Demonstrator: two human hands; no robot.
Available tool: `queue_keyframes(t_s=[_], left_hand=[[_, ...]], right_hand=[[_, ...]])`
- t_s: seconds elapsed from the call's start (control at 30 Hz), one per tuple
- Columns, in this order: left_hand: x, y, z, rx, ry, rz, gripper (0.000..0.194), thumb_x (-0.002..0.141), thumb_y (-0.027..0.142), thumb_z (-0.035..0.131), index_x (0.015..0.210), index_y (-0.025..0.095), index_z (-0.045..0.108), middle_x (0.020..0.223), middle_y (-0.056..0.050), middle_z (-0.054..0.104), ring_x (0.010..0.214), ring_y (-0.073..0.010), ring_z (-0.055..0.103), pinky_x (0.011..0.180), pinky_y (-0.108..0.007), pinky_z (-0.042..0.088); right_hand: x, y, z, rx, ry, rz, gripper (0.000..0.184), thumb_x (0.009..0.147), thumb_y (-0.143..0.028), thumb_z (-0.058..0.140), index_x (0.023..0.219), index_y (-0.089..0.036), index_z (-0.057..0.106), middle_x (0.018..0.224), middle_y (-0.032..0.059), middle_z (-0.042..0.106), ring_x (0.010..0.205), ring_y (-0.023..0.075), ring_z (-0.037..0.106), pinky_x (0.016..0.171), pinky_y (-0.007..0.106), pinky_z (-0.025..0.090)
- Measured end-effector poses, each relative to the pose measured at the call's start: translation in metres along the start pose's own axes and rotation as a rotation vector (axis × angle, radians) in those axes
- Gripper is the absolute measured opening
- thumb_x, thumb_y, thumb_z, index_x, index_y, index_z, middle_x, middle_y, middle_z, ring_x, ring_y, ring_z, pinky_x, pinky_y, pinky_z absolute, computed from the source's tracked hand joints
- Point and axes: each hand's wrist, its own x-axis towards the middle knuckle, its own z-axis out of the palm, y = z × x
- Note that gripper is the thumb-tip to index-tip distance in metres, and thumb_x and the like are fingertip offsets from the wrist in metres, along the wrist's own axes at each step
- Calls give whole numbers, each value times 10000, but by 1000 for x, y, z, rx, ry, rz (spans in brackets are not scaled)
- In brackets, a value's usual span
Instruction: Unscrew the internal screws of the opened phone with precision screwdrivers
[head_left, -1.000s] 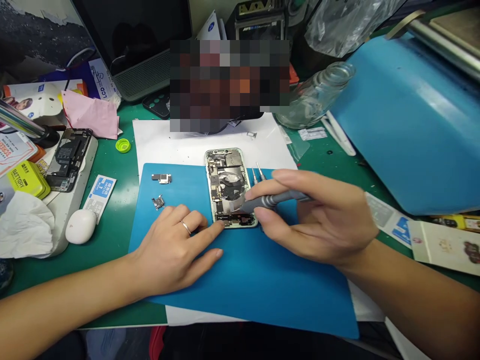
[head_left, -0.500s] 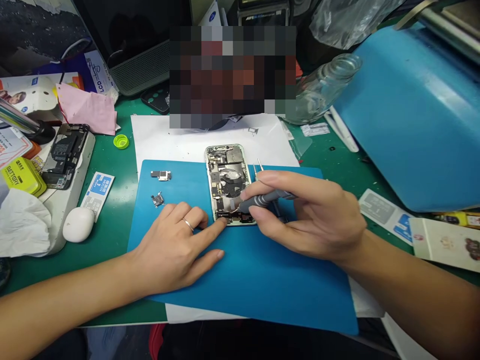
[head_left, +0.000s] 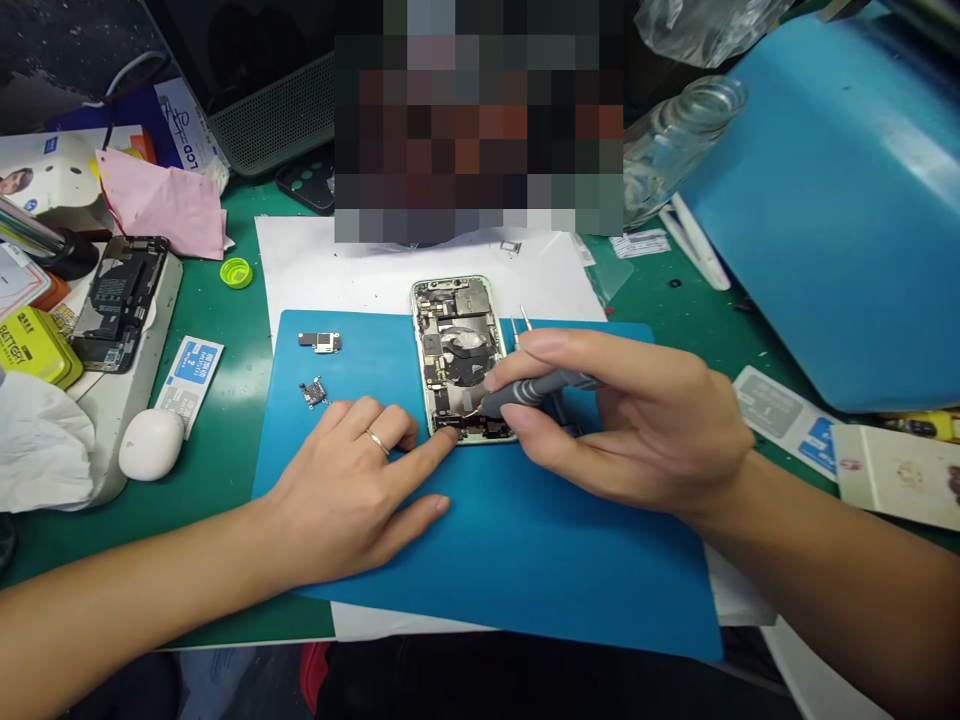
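An opened phone lies upright on the blue mat, its inner parts bare. My left hand rests on the mat, fingers loosely apart, with the index fingertip touching the phone's lower left corner. Between thumb and fingers my right hand pinches a grey-handled pry tool. The tool's thin bent tip is over the lower part of the phone. Two thin metal points stick up behind my right hand; the rest of them is hidden. Left of the phone lie a small metal-shielded part and a small circuit piece.
White paper lies under the mat. At left are a white earbud case, a green cap and another opened phone on a white box. A glass jar and white tweezers are at back right.
The camera view has shifted slightly, so the scene sits a little higher. Both hands keep their places at the phone, the tool still in my right hand.
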Motion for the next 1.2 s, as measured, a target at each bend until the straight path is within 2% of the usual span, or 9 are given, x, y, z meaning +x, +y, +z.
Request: queue_keyframes(t_s=[0.23, 0.47, 0.7, 0.83, 1.03, 1.13, 1.2], left_hand=[[-1, -1, 0, -10, -4, -13, 432, 1046, 399, 527, 1383, 135, 590, 1027, -89, 588, 858, -248, 479, 720, -393, 344], [1, -2, 2, -5, 1, -6, 423, 1051, 399, 516, 1375, 137, 591, 1026, -94, 594, 857, -247, 478, 720, -399, 355], [-1, -1, 1, 3, -4, -5, 419, 1057, 406, 499, 1375, 147, 584, 1025, -99, 608, 855, -243, 487, 721, -399, 371], [0, -1, 0, 6, -7, -5, 405, 1057, 403, 499, 1359, 152, 596, 1023, -102, 613, 852, -241, 491, 719, -395, 370], [1, -1, -1, -33, 12, -19, 375, 1045, 378, 524, 1319, 142, 621, 1017, -99, 620, 831, -237, 491, 711, -390, 376], [0, 0, -2, -41, 49, -28, 335, 1034, 349, 540, 1271, 139, 647, 1041, -108, 628, 825, -235, 492, 721, -393, 398], [0, 0, -2, -37, 74, -17, 320, 1025, 334, 552, 1260, 141, 652, 1127, -129, 640, 867, -244, 518, 748, -401, 424]], right_hand=[[10, -6, 1, -69, -61, -72, 560, 871, -87, 690, 1365, -320, 566, 1025, 21, 806, 816, 201, 785, 671, 316, 686], [4, 0, 0, -39, -3, -39, 688, 833, -61, 732, 1449, -269, 506, 1142, 63, 794, 903, 199, 792, 806, 309, 689], [0, 3, 5, 11, 134, -17, 720, 827, -60, 738, 1462, -311, 510, 1127, 42, 794, 802, 191, 784, 747, 326, 691], [-1, 2, 6, 9, 141, 21, 692, 836, -82, 742, 1446, -323, 522, 1086, 26, 791, 800, 202, 783, 710, 331, 688], [0, 0, 5, 19, 184, 52, 717, 824, -90, 754, 1447, -369, 533, 1149, 15, 760, 795, 207, 784, 669, 328, 681], [0, -2, 5, 43, 189, 66, 737, 826, -88, 753, 1461, -387, 528, 1079, 9, 772, 770, 214, 781, 660, 346, 681], [1, -5, 5, 51, 191, 96, 708, 847, -98, 732, 1452, -407, 532, 1027, 0, 775, 743, 220, 774, 652, 365, 679]])
